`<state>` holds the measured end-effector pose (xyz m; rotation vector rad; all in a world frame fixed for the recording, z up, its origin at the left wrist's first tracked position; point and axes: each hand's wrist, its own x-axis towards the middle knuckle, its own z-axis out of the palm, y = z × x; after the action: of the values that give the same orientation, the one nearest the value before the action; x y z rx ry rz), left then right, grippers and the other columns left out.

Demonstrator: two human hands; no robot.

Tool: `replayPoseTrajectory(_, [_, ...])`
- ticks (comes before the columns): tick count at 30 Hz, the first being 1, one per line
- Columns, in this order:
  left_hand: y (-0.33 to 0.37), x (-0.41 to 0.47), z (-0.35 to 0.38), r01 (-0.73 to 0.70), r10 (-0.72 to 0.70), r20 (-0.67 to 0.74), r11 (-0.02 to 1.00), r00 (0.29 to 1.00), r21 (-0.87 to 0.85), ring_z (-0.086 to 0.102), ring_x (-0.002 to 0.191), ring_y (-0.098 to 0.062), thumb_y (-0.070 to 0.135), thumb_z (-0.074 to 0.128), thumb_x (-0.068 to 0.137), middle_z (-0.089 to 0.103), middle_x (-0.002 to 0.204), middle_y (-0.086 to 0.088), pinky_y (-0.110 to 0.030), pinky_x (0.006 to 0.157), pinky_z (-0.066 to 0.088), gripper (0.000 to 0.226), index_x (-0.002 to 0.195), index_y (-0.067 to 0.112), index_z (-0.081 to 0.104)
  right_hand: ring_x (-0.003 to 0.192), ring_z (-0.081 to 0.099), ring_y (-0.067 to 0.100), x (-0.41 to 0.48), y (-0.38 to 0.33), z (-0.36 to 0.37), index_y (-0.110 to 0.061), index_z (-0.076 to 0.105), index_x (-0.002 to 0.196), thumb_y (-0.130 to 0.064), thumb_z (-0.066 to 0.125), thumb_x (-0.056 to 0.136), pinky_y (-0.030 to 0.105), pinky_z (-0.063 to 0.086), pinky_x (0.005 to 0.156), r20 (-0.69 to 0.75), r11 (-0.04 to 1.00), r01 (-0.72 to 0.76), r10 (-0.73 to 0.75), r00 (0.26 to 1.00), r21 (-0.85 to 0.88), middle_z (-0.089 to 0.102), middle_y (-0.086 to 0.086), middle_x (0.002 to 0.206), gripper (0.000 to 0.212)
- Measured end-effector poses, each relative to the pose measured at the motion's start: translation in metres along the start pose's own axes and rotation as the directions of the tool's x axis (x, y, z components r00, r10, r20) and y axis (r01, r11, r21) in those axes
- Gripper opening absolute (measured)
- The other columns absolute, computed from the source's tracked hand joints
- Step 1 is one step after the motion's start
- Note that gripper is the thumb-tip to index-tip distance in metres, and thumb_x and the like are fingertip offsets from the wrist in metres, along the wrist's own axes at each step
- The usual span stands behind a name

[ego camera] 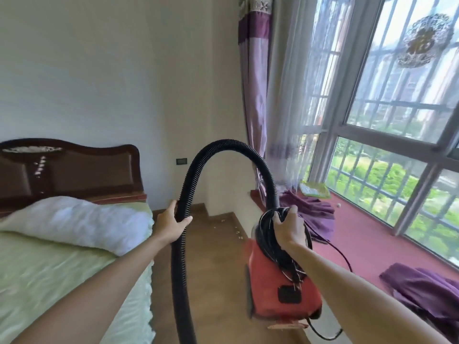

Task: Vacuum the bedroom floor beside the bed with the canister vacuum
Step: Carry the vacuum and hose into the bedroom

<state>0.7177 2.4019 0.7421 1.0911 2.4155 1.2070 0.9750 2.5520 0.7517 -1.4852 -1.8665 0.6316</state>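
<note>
The bed fills the lower left of the frame, with a pale green sheet, a white pillow lying across it and a dark wooden headboard against the wall.

Just right of the bed's edge, the left hand grips the black ribbed hose, with thumb and fingers curled round it. From this hand the hose runs down to the bottom edge of the frame. It also arches up through the centre and comes down to the top of the vacuum.

The wooden floor shows between the bed and the vacuum. Small pale bits lie on it near the far wall.

The red vacuum sits right of centre in the lower half, directly under the right hand. That hand is curled over the top of the body, gripping it through a black cord coiled there. A loose run of cord trails out at the bottom. Blur hides whether the vacuum touches the floor.

Further right, a striped purple curtain hangs in the upper middle. Beyond the vacuum is a red window seat. On it lie a purple cloth, a green pad and, at lower right, a second purple cloth. The barred window takes up the right side.
</note>
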Motion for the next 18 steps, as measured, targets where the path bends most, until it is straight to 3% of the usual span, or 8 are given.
replayPoseTrajectory(4, [-0.011, 0.049, 0.002, 0.056, -0.057, -0.068, 0.998, 0.996, -0.015, 0.059, 0.116, -0.03, 0.031, 0.067, 0.091, 0.059, 0.131, 0.0, -0.036, 0.094, 0.047, 0.056, 0.139, 0.017, 0.042, 0.081, 0.067, 0.038, 0.059, -0.022, 0.047, -0.008, 0.04, 0.119, -0.035, 0.053, 0.098, 0.05, 0.059, 0.066, 0.085, 0.998, 0.054, -0.055, 0.995, 0.01, 0.064, 0.016, 0.095, 0.037])
replayPoseTrajectory(7, [-0.025, 0.075, 0.001, 0.11, -0.113, -0.114, 0.993, 0.987, -0.032, 0.066, 0.097, -0.029, 0.033, 0.068, 0.089, 0.066, 0.112, 0.0, -0.037, 0.08, 0.054, 0.046, 0.127, 0.022, 0.045, 0.092, 0.066, 0.04, 0.094, -0.04, 0.082, -0.011, 0.038, 0.108, -0.034, 0.053, 0.098, 0.046, 0.056, 0.074, 0.133, 0.995, 0.096, -0.098, 0.986, 0.019, 0.064, 0.02, 0.104, 0.03])
replayPoseTrajectory(11, [-0.045, 0.1, -0.009, 0.165, -0.165, -0.184, 0.986, 0.969, -0.013, 0.064, 0.083, -0.025, 0.032, 0.068, 0.089, 0.062, 0.095, 0.005, -0.034, 0.068, 0.051, 0.038, 0.117, 0.024, 0.044, 0.091, 0.064, 0.04, 0.124, -0.062, 0.123, -0.013, 0.035, 0.101, -0.035, 0.051, 0.098, 0.041, 0.05, 0.07, 0.191, 0.99, 0.138, -0.143, 0.971, 0.04, 0.064, 0.021, 0.1, 0.027])
replayPoseTrajectory(14, [-0.058, 0.118, -0.019, 0.185, -0.183, -0.225, 0.983, 0.957, -0.012, 0.064, 0.084, -0.023, 0.03, 0.068, 0.089, 0.059, 0.088, 0.011, -0.029, 0.061, 0.044, 0.032, 0.108, 0.03, 0.042, 0.087, 0.064, 0.04, 0.142, -0.078, 0.15, -0.012, 0.036, 0.1, -0.035, 0.051, 0.098, 0.042, 0.052, 0.07, 0.226, 0.985, 0.164, -0.173, 0.959, 0.06, 0.064, 0.019, 0.097, 0.027])
replayPoseTrajectory(18, [-0.078, 0.148, -0.031, 0.208, -0.199, -0.239, 0.978, 0.95, 0.012, 0.062, 0.083, -0.022, 0.032, 0.067, 0.089, 0.062, 0.092, 0.007, -0.031, 0.068, 0.044, 0.034, 0.114, 0.026, 0.045, 0.081, 0.06, 0.036, 0.161, -0.098, 0.186, -0.01, 0.04, 0.103, -0.035, 0.051, 0.098, 0.037, 0.047, 0.065, 0.261, 0.983, 0.168, -0.182, 0.948, 0.073, 0.061, 0.016, 0.094, 0.028])
